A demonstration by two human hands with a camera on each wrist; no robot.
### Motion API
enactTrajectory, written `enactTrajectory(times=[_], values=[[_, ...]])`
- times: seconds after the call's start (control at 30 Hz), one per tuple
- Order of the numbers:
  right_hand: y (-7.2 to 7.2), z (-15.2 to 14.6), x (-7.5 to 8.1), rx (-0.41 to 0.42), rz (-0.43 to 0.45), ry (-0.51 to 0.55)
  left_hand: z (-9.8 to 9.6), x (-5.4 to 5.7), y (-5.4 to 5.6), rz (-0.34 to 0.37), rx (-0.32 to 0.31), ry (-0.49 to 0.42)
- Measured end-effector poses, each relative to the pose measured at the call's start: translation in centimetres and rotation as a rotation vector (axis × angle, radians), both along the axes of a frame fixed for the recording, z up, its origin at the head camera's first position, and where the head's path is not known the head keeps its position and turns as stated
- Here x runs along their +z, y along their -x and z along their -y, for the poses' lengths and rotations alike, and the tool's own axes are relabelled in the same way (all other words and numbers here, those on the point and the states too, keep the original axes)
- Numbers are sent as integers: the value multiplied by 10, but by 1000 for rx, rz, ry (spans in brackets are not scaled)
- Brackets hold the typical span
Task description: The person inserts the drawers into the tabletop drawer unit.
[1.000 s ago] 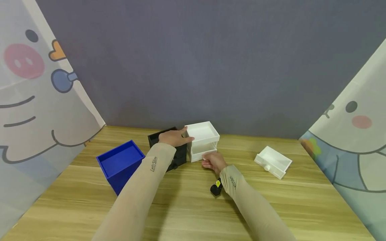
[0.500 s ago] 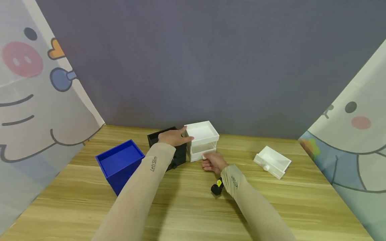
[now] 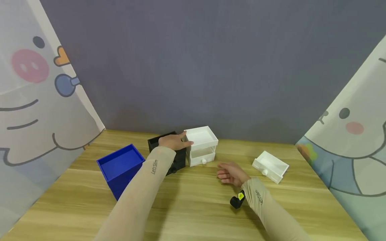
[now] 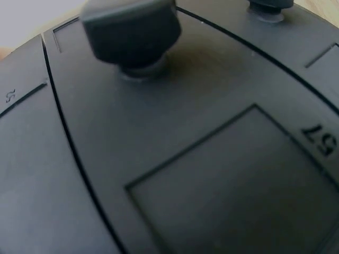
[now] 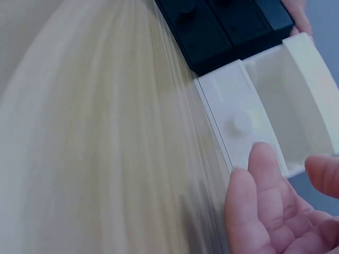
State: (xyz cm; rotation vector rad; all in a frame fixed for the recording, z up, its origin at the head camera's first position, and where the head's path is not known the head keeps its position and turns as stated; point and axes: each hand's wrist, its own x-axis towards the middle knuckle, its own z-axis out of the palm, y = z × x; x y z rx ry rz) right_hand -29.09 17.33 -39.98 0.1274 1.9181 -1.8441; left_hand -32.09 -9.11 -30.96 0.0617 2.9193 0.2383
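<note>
Fingers of the right hand hang loosely curled and apart, holding nothing, just above the wooden desk, a little in front of the small white plastic drawer cabinet. The left hand lies flat across the black plastic drawer unit, its straight fingertips touching the white cabinet's top edge.

The cabinet's lower drawer with its round white knob sits pushed in; the slot above it is empty, and a loose white drawer lies on the desk well to the right. If the left hand leans harder, the light cabinet could slide or tip towards the wall. A careless sweep of the right forearm could knock the loose drawer.

Only the head view shows the open blue plastic box at left. The right wrist view shows the knob and the empty slot close up, though blurred. The left wrist view shows only a dark moulded surface, pressed close.
</note>
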Motion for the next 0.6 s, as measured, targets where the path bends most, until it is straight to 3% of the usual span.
enactTrajectory(times=[0.23, 0.6], values=[[-13, -32, 2, -20, -27, 11, 0, -1, 0, -21, 1, -6], [-33, -76, 4, -44, 15, 65, -1, -2, 2, 2, 3, -11]])
